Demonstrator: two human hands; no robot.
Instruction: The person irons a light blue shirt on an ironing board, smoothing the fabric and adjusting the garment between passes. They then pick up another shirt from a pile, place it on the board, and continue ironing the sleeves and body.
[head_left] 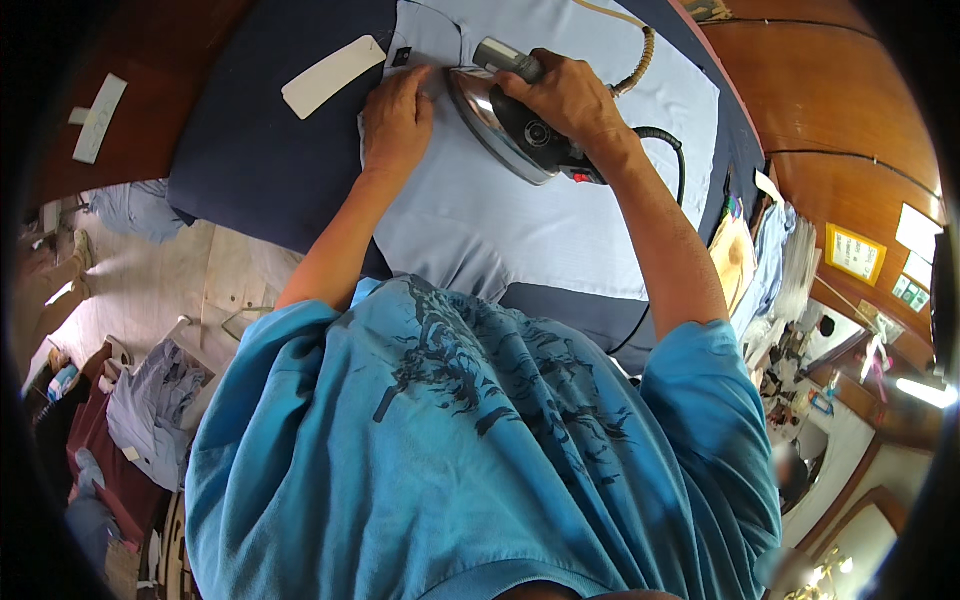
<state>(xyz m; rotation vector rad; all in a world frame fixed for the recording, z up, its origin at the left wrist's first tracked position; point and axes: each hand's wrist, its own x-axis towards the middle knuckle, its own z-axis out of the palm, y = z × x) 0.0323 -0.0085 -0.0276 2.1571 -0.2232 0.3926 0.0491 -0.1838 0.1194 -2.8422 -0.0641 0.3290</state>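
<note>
While a pale-blue garment point(570, 230) is spread across the dark-covered bench point(235, 150), a black-and-silver iron point(540, 138) is held over it by the right hand point(570, 95), whose fingers are wrapped around the handle. Beside the iron's tip, the left hand point(395, 125) is laid at the garment's left edge with its fingers stretched forward; whether cloth is pinched beneath them cannot be told. Just above that hand, a small black label point(402, 56) is seen on the garment, its lettering too small to be read. An off-white card point(335, 78) is placed to the left. Writing is borne by a white strip point(100, 118) at far left and by a yellow-bordered sheet point(855, 255) at right. Broad room is left between the card and the bench's left edge; along the right edge, only a narrow margin is left. A black cord point(683, 165) is passed behind the right forearm.
</note>
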